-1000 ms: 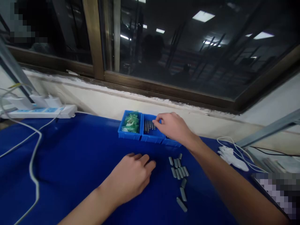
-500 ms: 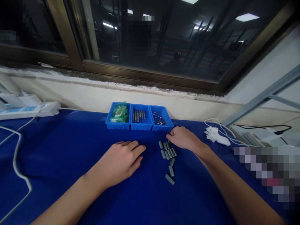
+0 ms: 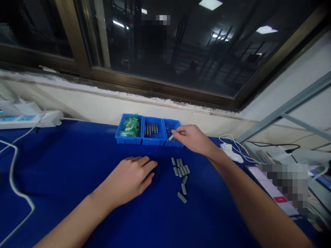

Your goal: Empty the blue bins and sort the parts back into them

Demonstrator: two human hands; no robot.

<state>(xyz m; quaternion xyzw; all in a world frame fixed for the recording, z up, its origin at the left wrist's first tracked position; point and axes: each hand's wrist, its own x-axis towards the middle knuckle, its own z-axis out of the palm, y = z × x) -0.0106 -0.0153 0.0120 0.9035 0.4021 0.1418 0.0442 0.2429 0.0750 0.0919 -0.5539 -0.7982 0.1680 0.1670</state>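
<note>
- Left hand (image 3: 129, 179) flat on the blue mat (image 3: 64, 165), fingers loose, holding nothing.
- Grey cylinders (image 3: 180, 170) clustered at its 3 o'clock.
- Right hand (image 3: 192, 137), at 12 o'clock, pinching a small pin (image 3: 171, 137) over the right tray (image 3: 172, 137); best lifted straight, pinch kept narrow.

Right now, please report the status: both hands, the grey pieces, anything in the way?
Left hand flat on blue cloth. Right hand pinches a small piece over right tray. Grey cylinders lie between, nothing covering them.
</note>
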